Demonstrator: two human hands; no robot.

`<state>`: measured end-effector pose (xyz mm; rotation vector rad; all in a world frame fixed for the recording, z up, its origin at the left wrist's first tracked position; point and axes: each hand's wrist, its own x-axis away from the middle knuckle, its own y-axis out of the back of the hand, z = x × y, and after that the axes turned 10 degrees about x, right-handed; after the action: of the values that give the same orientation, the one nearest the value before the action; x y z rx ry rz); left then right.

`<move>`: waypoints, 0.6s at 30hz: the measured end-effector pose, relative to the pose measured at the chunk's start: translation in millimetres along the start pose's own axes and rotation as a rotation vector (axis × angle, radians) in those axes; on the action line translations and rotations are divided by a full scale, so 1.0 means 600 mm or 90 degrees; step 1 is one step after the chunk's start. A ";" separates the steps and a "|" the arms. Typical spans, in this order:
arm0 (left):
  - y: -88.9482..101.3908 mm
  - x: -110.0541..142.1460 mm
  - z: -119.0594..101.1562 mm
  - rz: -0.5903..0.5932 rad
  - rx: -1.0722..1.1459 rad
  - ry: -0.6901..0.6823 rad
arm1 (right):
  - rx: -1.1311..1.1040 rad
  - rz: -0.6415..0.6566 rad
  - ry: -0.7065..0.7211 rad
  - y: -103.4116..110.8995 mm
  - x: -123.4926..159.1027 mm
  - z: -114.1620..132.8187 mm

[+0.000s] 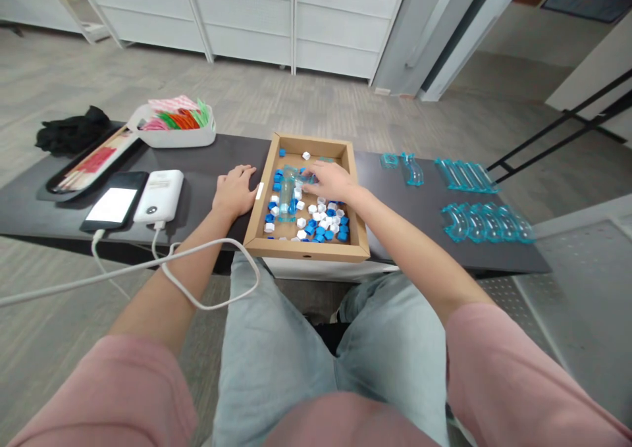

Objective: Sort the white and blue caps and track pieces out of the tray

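Observation:
A shallow cardboard tray (260,205) sits on the dark table and holds several small blue and white hexagonal pieces (323,223). A clear teal tube piece (286,197) lies among them at the tray's left middle. My right hand (332,180) reaches into the tray with its fingers curled over the upper end of that clear piece, among the small pieces. My left hand (235,191) rests flat on the table just left of the tray, with its fingers spread and nothing in it.
Clear teal curved track pieces (486,222) lie in rows on the right of the table, with two more (412,168) nearer the tray. At left are a phone (115,201), a white power bank (158,195) with cables, a white bin of coloured sticks (175,123), and a dark tray (91,164).

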<state>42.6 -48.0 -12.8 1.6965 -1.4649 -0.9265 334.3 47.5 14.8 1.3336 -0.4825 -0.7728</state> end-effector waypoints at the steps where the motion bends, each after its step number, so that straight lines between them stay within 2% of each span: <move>1: 0.000 0.000 0.000 -0.001 0.003 -0.002 | -0.076 -0.032 -0.025 0.000 0.002 -0.007; 5: 0.002 0.001 -0.003 -0.007 0.001 -0.002 | -0.472 -0.152 -0.156 0.018 0.024 -0.042; 8: 0.006 0.002 -0.006 0.002 -0.013 0.002 | -0.651 -0.222 -0.218 0.049 0.069 -0.073; 13: 0.013 0.001 -0.007 0.034 -0.050 -0.001 | -0.694 -0.310 -0.250 0.094 0.197 -0.127; 15: 0.015 -0.003 -0.004 0.048 -0.076 0.009 | -0.672 -0.341 -0.273 0.099 0.258 -0.145; 18: 0.017 -0.009 0.001 0.072 -0.106 0.008 | -0.631 -0.375 -0.334 0.087 0.343 -0.166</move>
<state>36.6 -43.9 -3.6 1.4813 -1.4183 -0.9464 553.9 -34.2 23.1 0.3041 -0.0421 -1.6024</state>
